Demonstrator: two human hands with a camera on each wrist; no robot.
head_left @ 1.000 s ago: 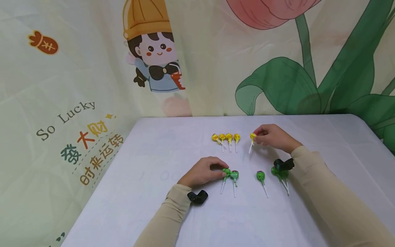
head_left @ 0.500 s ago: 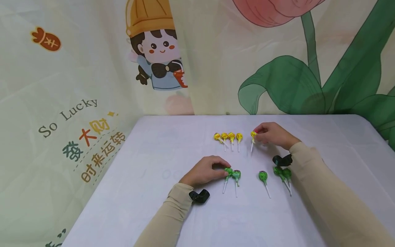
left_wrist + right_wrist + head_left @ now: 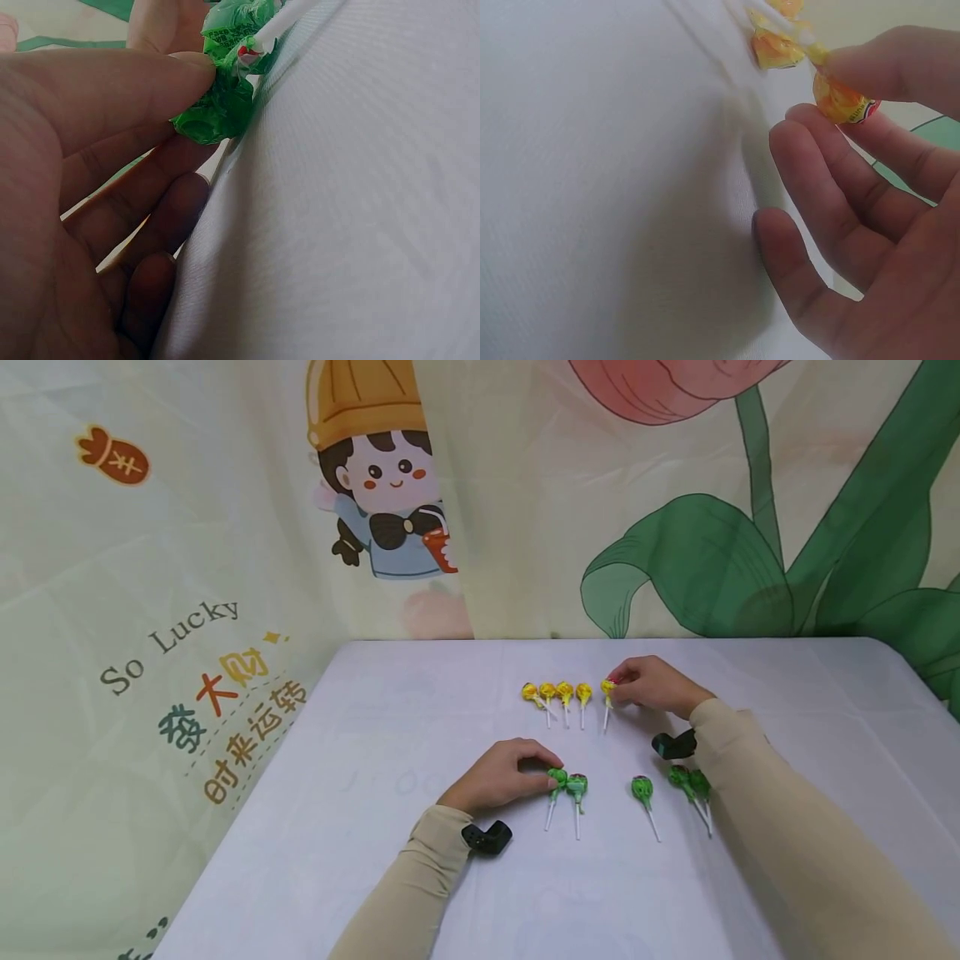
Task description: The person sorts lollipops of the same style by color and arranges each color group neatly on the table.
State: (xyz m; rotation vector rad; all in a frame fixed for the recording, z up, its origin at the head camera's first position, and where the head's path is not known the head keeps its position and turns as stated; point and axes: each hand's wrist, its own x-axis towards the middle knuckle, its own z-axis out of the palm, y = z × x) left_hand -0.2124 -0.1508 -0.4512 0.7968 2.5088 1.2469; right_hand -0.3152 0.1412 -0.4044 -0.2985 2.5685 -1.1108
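My right hand [image 3: 654, 685] pinches a yellow-wrapped lollipop [image 3: 840, 99] by its head between thumb and fingers. Its white stick points down toward the table. Just left of it, several yellow lollipops [image 3: 565, 695] lie in a row, sticks toward me. Nearer to me, my left hand [image 3: 501, 777] pinches the head of a green lollipop [image 3: 214, 112] with thumb and forefinger, close against the tabletop. A second green lollipop [image 3: 577, 787] lies right beside that one.
One green lollipop [image 3: 642, 789] lies alone right of the left hand's pair. Farther right, more green lollipops [image 3: 679, 778] lie together, partly covered by the right sleeve. The white table [image 3: 360, 718] ends at a printed cloth backdrop [image 3: 525, 527].
My right hand has brought the yellow lollipop left, closer to the yellow row. The left hand keeps its pinch on the green lollipop. The head view has shifted slightly.
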